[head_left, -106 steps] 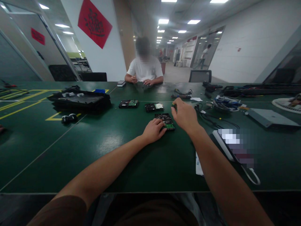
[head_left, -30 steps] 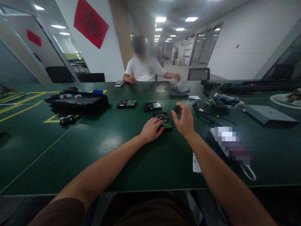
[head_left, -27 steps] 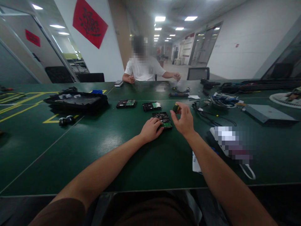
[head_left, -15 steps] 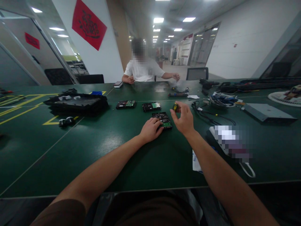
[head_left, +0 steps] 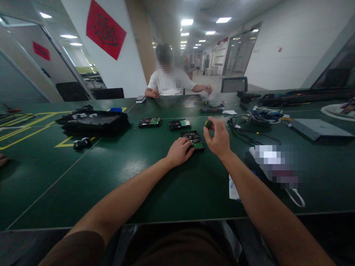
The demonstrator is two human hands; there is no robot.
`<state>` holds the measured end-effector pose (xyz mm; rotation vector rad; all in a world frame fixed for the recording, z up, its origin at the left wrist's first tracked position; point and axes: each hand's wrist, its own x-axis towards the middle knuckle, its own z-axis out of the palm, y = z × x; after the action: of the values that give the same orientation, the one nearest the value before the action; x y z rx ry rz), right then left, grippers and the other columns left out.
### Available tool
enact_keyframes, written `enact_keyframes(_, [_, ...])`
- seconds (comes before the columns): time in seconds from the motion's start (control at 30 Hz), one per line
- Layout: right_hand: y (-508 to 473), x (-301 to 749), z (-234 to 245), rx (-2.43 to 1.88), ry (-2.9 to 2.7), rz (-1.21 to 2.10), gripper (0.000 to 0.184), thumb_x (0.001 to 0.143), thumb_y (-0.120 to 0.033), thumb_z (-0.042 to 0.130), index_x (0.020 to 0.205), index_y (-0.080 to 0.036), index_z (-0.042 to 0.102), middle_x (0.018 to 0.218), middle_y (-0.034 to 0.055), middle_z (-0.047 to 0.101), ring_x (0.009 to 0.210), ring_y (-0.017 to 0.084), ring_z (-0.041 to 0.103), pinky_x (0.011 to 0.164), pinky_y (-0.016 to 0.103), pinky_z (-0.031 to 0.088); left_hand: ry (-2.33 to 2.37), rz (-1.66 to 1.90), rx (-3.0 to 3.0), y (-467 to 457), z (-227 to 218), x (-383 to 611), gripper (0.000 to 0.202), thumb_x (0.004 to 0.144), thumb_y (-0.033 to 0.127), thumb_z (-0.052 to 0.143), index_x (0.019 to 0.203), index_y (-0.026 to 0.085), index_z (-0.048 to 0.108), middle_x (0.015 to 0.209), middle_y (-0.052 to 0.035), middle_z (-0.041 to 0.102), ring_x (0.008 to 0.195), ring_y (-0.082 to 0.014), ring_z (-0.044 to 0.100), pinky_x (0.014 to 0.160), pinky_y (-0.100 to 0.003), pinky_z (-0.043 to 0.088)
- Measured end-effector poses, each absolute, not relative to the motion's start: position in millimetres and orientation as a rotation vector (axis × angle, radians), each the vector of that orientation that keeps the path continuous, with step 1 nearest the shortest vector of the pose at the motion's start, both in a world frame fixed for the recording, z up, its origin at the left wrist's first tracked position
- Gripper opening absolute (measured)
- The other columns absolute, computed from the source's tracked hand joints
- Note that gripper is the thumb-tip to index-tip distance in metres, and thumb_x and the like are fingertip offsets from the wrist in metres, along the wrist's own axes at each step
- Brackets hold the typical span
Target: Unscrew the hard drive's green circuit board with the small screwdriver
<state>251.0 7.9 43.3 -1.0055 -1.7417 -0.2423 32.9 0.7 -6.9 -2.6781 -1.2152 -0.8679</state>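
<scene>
A hard drive lies in front of me, its dark metal and green circuit board showing. My left hand grips its near left side, fingers over the edge and partly covering it. Just to the right, my right hand is raised above the table, closed around the black-and-yellow handle of a screwdriver. The screwdriver's shaft cannot be made out. Beyond my left hand are two more hard drives, one nearer the middle and another farther left.
Black plastic trays stand at the left of the green table. On the right are cables, a grey metal box and a blurred-out white object. Across the table sits a person in a white shirt.
The view has shifted slightly, moving the scene a little to the right. The screwdriver handle looks turned somewhat in my right hand; my left hand stays on the hard drive.
</scene>
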Motion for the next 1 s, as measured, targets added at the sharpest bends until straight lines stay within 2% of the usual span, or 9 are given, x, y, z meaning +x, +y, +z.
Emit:
enact_keyframes(0.1, [11.5, 251.3, 41.4, -0.983, -1.747, -0.259, 0.045, 0.100, -0.029, 0.052, 0.144, -0.022, 0.046, 0.130, 0.0152, 0.063, 0.111, 0.029, 0.066, 0.096, 0.049, 0.059, -1.218, -0.861, -2.677, 0.8, -7.3, 32.6, 0.027, 0.099, 0.038, 0.057, 0.115, 0.020, 0.068, 0.117, -0.0117, 0.065, 0.112, -0.0286, 0.059, 0.097, -0.047, 0.053])
enact_keyframes(0.2, [12.9, 251.2, 40.3, -0.981, -1.729, -0.264, 0.049, 0.099, -0.031, 0.055, 0.146, -0.022, 0.045, 0.132, 0.0162, 0.062, 0.110, 0.030, 0.066, 0.094, 0.050, 0.059, -1.224, -0.862, -2.684, 0.2, -6.8, 32.4, 0.027, 0.099, 0.039, 0.057, 0.115, 0.020, 0.068, 0.118, -0.0116, 0.065, 0.112, -0.0284, 0.059, 0.097, -0.047, 0.052])
enact_keyframes(0.33, [9.8, 250.6, 41.8, -1.008, -1.724, -0.261, 0.048, 0.097, -0.037, 0.059, 0.142, -0.022, 0.050, 0.125, 0.0151, 0.063, 0.105, 0.030, 0.066, 0.091, 0.050, 0.060, -1.242, -0.858, -2.686, -0.9, -5.2, 32.2, 0.027, 0.099, 0.038, 0.057, 0.116, 0.021, 0.068, 0.119, -0.0115, 0.065, 0.112, -0.0286, 0.058, 0.097, -0.048, 0.052])
enact_keyframes(0.5, [9.3, 249.7, 41.2, -0.992, -1.756, -0.262, 0.050, 0.099, -0.033, 0.053, 0.148, -0.022, 0.046, 0.132, 0.0156, 0.064, 0.114, 0.030, 0.066, 0.098, 0.051, 0.058, -1.223, -0.843, -2.687, -1.8, -3.2, 31.3, 0.029, 0.100, 0.040, 0.054, 0.116, 0.020, 0.068, 0.119, -0.0117, 0.065, 0.111, -0.0282, 0.058, 0.097, -0.047, 0.053])
enact_keyframes(0.57, [9.2, 248.9, 40.6, -0.991, -1.746, -0.259, 0.051, 0.099, -0.032, 0.053, 0.149, -0.023, 0.045, 0.133, 0.0154, 0.064, 0.111, 0.030, 0.067, 0.095, 0.051, 0.059, -1.220, -0.842, -2.689, -2.0, -3.1, 31.1, 0.029, 0.100, 0.040, 0.055, 0.116, 0.020, 0.068, 0.119, -0.0115, 0.065, 0.111, -0.0283, 0.058, 0.097, -0.047, 0.053])
enact_keyframes(0.7, [5.3, 246.0, 42.5, -1.009, -1.718, -0.257, 0.046, 0.098, -0.034, 0.057, 0.143, -0.025, 0.051, 0.120, 0.0122, 0.066, 0.099, 0.027, 0.067, 0.090, 0.049, 0.061, -1.238, -0.846, -2.684, -1.8, -3.8, 31.5, 0.028, 0.099, 0.039, 0.056, 0.116, 0.021, 0.068, 0.119, -0.0114, 0.065, 0.112, -0.0289, 0.059, 0.097, -0.049, 0.053])
enact_keyframes(0.77, [3.9, 244.5, 43.7, -1.009, -1.726, -0.256, 0.045, 0.098, -0.034, 0.057, 0.141, -0.025, 0.052, 0.117, 0.0113, 0.066, 0.100, 0.026, 0.066, 0.091, 0.048, 0.061, -1.242, -0.849, -2.686, -1.5, -4.2, 31.9, 0.027, 0.099, 0.039, 0.056, 0.116, 0.022, 0.068, 0.118, -0.0114, 0.065, 0.112, -0.0289, 0.059, 0.097, -0.049, 0.053])
enact_keyframes(0.9, [7.0, 244.2, 42.6, -0.986, -1.721, -0.255, 0.046, 0.098, -0.029, 0.054, 0.143, -0.023, 0.050, 0.124, 0.0138, 0.065, 0.107, 0.028, 0.067, 0.094, 0.050, 0.060, -1.233, -0.852, -2.691, -0.8, -4.5, 32.1, 0.028, 0.099, 0.039, 0.056, 0.116, 0.021, 0.069, 0.118, -0.0114, 0.065, 0.112, -0.0284, 0.059, 0.097, -0.048, 0.053])
enact_keyframes(1.0, [9.3, 245.9, 41.1, -0.974, -1.695, -0.214, 0.046, 0.098, -0.029, 0.055, 0.142, -0.023, 0.049, 0.124, 0.0142, 0.065, 0.104, 0.028, 0.068, 0.090, 0.049, 0.062, -1.232, -0.846, -2.692, -0.5, -4.8, 32.3, 0.028, 0.099, 0.039, 0.056, 0.116, 0.020, 0.068, 0.118, -0.0117, 0.065, 0.112, -0.0283, 0.058, 0.098, -0.048, 0.053])
